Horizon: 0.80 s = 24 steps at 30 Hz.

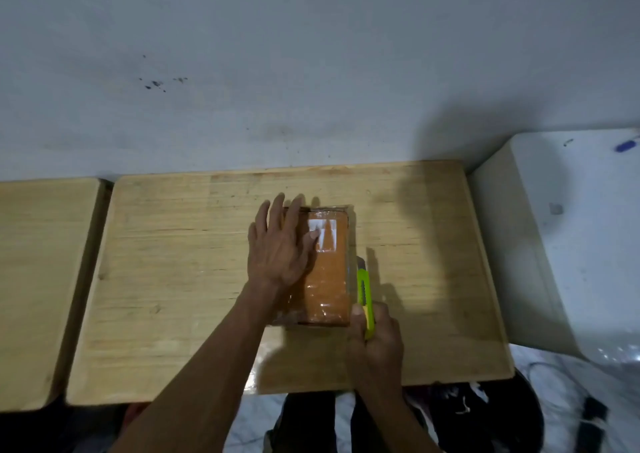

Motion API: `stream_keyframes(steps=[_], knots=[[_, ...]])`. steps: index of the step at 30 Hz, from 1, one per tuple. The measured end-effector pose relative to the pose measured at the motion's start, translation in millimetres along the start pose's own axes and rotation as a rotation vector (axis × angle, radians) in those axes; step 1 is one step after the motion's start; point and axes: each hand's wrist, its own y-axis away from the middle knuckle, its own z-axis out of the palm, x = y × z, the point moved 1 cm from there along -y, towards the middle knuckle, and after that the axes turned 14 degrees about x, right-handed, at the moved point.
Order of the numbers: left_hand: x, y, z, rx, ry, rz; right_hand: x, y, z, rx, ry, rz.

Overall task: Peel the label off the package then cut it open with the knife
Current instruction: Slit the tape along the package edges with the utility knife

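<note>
An orange-brown package (329, 279) wrapped in shiny clear tape lies on the wooden table (173, 279), long side pointing away from me. White label remnants (327, 239) show on its far top. My left hand (280, 244) lies flat on the package's left half, fingers spread, thumb touching the label patch. My right hand (379, 335) grips a lime-green utility knife (365, 300). The knife runs along the package's right edge with its blade end pointing away from me. The blade tip itself is too dark to make out.
A second wooden table (41, 279) stands at the left across a narrow gap. A white box-like surface (571, 227) sits at the right with a blue pen (627, 146) on it. A grey wall rises behind. Dark clothing and cables lie on the floor below.
</note>
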Motion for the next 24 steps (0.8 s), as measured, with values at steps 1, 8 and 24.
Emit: stream_keyframes(steps=[1, 8, 24], knots=[[-2.1, -11.4, 0.8, -0.052, -0.021, 0.037, -0.4, 5.8, 2.8, 0.012, -0.006, 0.027], [-14.9, -34.5, 3.7, -0.227, -0.009, 0.032, -11.0, 8.5, 19.3, 0.161, -0.204, 0.21], [-23.1, 79.2, -27.3, -0.04, 0.218, -0.757, -76.2, -106.6, 27.7, -0.143, 0.212, -0.165]])
